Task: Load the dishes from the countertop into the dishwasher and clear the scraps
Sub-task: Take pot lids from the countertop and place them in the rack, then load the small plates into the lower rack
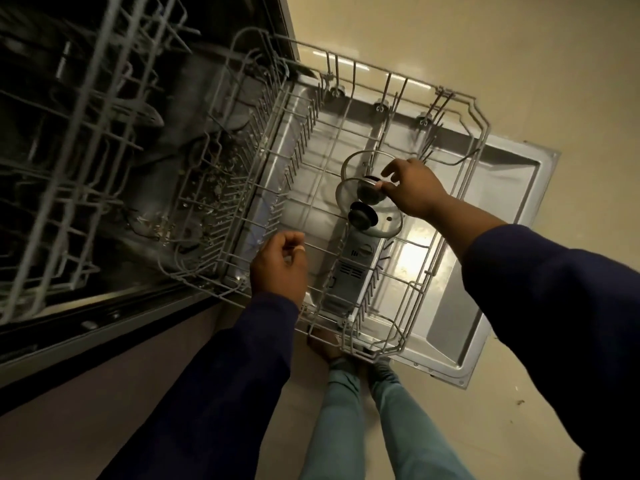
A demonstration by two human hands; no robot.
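The grey wire lower rack [408, 306] is pulled out over the open dishwasher door [502, 271]. Two glass pot lids stand in it, side by side. My right hand [414, 187] pinches the black knob of the farther glass lid [360, 161]. The nearer glass lid [388, 225] with its own black knob leans just in front of it. My left hand [278, 266] hovers over the rack's near left side, fingers curled loosely, holding nothing that I can see. Both arms wear dark blue sleeves.
The upper rack [86, 133] juts out at the left above the dark tub [194, 188], whose floor shows scattered debris. The door's detergent dispenser [353, 268] lies under the rack. My legs and feet stand on beige floor [519, 64] by the door's near corner.
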